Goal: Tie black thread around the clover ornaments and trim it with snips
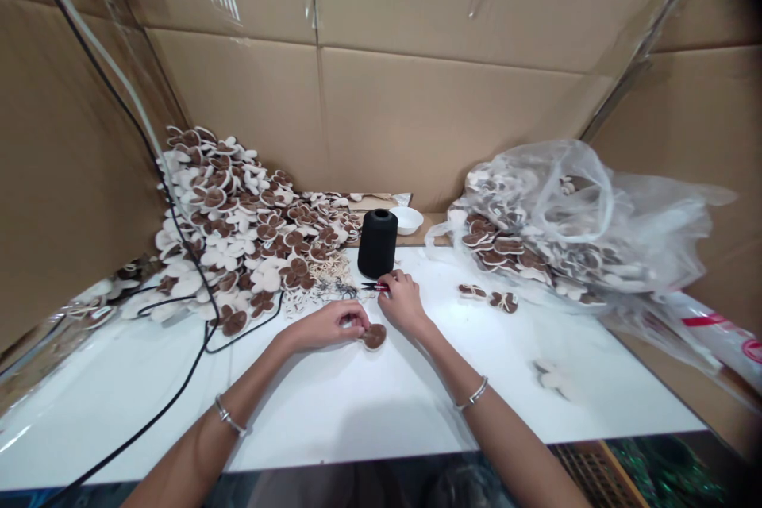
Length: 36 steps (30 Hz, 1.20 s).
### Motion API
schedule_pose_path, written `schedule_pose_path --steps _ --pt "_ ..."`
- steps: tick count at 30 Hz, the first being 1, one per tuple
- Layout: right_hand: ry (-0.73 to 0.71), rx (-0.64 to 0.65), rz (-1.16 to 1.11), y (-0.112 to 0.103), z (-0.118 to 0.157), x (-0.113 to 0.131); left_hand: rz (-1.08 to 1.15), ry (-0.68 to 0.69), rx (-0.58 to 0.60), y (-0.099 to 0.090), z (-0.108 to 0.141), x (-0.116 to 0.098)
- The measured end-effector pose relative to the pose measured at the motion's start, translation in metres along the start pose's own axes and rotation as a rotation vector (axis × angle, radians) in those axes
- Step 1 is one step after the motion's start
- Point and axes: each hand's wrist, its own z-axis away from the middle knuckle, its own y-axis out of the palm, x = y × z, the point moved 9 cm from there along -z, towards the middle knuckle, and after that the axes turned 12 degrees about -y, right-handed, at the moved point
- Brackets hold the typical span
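Observation:
Low over the white table, my left hand (336, 324) pinches the edge of a brown fabric piece with a pale border (375, 337). My right hand (403, 300) is closed around small thread snips with red handles (375, 286), their dark blades pointing left. Just behind the snips stands a black cone of thread (378, 244). Left of the snips lies a scatter of pale offcuts and dark thread ends (333, 278). Two brown pieces tied with pale cord, one a bow-like piece (504, 302), lie to the right of my right hand.
A large heap of brown and white flower-shaped pieces (238, 214) fills the left back. At the right, a clear plastic bag (571, 206) spills similar pieces. A white bowl (406, 220) sits behind the cone. Cardboard walls (417, 119) surround the table; a black cable (178, 381) crosses the left side.

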Motion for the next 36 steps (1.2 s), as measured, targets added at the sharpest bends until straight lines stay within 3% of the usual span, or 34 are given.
schedule_pose_path --steps 36 --pt "0.002 0.002 -0.003 -0.0018 0.0003 0.0013 0.01 0.01 0.008 0.0009 -0.0007 0.0005"
